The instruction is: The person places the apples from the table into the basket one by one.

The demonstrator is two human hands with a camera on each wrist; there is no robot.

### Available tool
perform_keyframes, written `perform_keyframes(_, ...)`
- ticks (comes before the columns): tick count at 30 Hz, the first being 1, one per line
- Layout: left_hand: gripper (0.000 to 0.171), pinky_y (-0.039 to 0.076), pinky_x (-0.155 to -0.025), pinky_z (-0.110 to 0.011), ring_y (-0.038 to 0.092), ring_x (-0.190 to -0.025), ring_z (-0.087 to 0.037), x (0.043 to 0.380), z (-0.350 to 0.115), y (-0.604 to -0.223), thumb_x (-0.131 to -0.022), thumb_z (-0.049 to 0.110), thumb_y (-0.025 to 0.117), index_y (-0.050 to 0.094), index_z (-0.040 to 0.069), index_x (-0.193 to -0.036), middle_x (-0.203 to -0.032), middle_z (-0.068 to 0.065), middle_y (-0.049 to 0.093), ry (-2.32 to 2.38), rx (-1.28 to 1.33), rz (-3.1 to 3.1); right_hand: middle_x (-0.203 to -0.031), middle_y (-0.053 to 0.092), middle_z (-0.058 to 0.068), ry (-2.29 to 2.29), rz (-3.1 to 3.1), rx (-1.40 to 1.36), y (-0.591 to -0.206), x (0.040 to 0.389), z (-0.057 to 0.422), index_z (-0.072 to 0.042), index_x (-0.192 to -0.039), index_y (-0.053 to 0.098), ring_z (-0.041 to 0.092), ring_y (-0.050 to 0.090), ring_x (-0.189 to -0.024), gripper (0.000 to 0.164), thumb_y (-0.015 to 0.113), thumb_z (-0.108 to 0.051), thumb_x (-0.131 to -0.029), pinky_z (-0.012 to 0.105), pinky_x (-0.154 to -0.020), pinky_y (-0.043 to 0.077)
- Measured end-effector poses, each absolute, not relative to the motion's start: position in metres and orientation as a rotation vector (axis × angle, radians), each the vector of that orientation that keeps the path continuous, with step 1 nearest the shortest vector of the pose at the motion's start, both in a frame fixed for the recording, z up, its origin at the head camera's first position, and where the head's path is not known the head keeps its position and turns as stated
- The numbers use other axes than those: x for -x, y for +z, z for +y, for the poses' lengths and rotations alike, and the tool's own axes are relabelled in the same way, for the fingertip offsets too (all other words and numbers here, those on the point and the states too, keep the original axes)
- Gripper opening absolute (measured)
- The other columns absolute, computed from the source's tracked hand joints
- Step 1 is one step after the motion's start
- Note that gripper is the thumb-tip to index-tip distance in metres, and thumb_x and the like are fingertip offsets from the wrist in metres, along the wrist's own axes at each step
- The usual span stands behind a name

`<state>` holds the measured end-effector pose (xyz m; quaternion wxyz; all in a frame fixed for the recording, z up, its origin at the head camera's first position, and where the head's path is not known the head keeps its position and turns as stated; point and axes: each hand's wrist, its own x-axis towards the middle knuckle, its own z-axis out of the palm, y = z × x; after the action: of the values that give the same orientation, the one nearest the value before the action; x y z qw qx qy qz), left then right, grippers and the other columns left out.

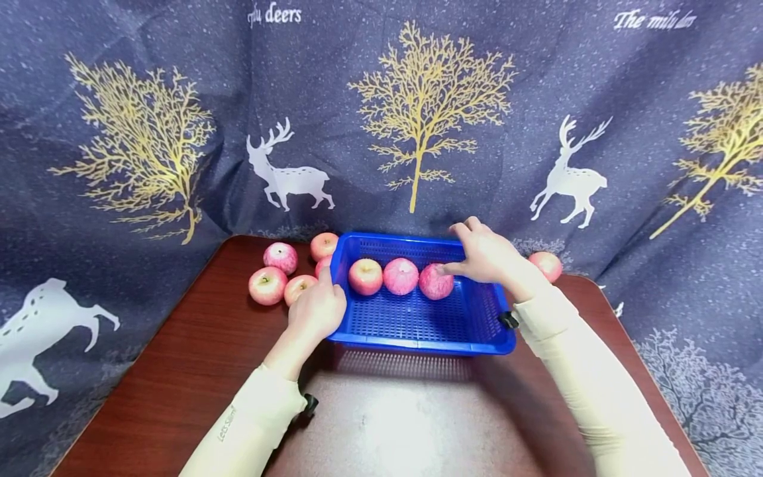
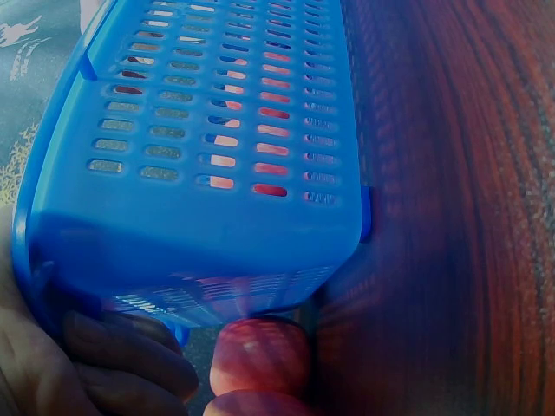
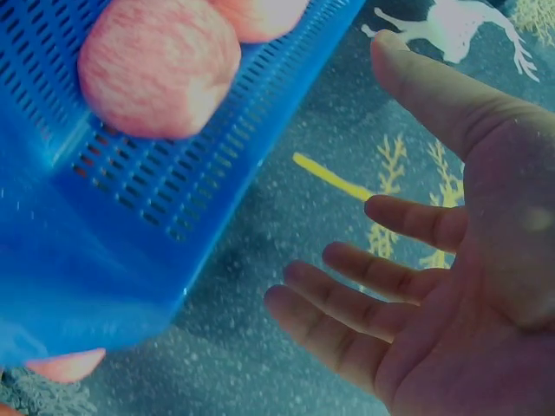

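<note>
A blue perforated plastic basket (image 1: 411,345) stands on the table with three red apples in a row inside: a left apple (image 1: 365,277), a middle apple (image 1: 401,276) and a right apple (image 1: 436,282). My left hand (image 1: 318,309) grips the basket's left rim; in the left wrist view its fingers (image 2: 130,364) curl beneath that rim. Above the basket's back right corner is my right hand (image 1: 490,255), holding nothing. The right wrist view shows its thumb and fingers (image 3: 347,303) spread apart, close to the right apple (image 3: 160,69) but not touching it.
Several more apples (image 1: 267,285) lie on the brown table (image 1: 197,331) left of the basket, some partly hidden by the hand and basket. A single apple (image 1: 546,266) sits behind the right forearm. A dark blue cloth (image 1: 381,132) with deer and trees hangs behind.
</note>
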<state>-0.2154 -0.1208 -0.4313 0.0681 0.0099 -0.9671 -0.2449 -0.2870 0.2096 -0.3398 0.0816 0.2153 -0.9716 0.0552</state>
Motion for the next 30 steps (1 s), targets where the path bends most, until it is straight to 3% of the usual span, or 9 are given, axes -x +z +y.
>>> perform_keyframes(3, 0.053, 0.048, -0.072, -0.055, 0.063, -0.086, -0.038, 0.215, -0.121, -0.431, -0.1, 0.034, 0.037, 0.034, 0.006, -0.145, -0.102, -0.019, 0.066, -0.74, -0.031, -2.915, -0.116, 0.048, 0.006, 0.179, -2.895, -0.621, -0.336, 0.287, 0.216, -0.015, -0.13, 0.053, 0.029, 0.056, -0.099, 0.087, 0.075, -0.072, -0.068, 0.051, -0.08, 0.048)
perform_keyframes(16, 0.05, 0.048, -0.069, -0.055, 0.062, -0.083, -0.038, 0.216, -0.122, -0.432, -0.1, 0.032, 0.037, 0.036, 0.006, -0.143, -0.103, -0.019, 0.066, -0.736, -0.017, -2.925, -0.118, 0.049, 0.013, 0.234, -2.865, -0.588, -0.326, 0.279, 0.25, -0.009, -0.131, 0.053, 0.031, 0.057, -0.093, 0.082, 0.078, -0.061, -0.073, 0.054, -0.079, 0.047)
perform_keyframes(23, 0.053, 0.048, -0.069, -0.055, 0.062, -0.084, -0.038, 0.216, -0.121, -0.432, -0.1, 0.032, 0.037, 0.034, 0.007, -0.146, -0.105, -0.02, 0.066, -0.739, -0.023, -2.933, -0.124, 0.047, 0.016, 0.277, -2.85, -0.533, -0.322, 0.275, 0.276, -0.007, -0.133, 0.05, 0.036, 0.054, -0.107, 0.085, 0.073, -0.066, -0.076, 0.058, -0.085, 0.044)
perform_keyframes(30, 0.051, 0.048, -0.07, -0.054, 0.062, -0.085, -0.038, 0.215, -0.121, -0.432, -0.1, 0.034, 0.037, 0.036, 0.008, -0.143, -0.103, -0.019, 0.066, -0.737, -0.027, -2.915, -0.123, 0.045, 0.021, 0.28, -2.831, -0.466, -0.323, 0.274, 0.298, -0.003, -0.134, 0.049, 0.039, 0.052, -0.109, 0.086, 0.071, -0.065, -0.078, 0.059, -0.089, 0.042)
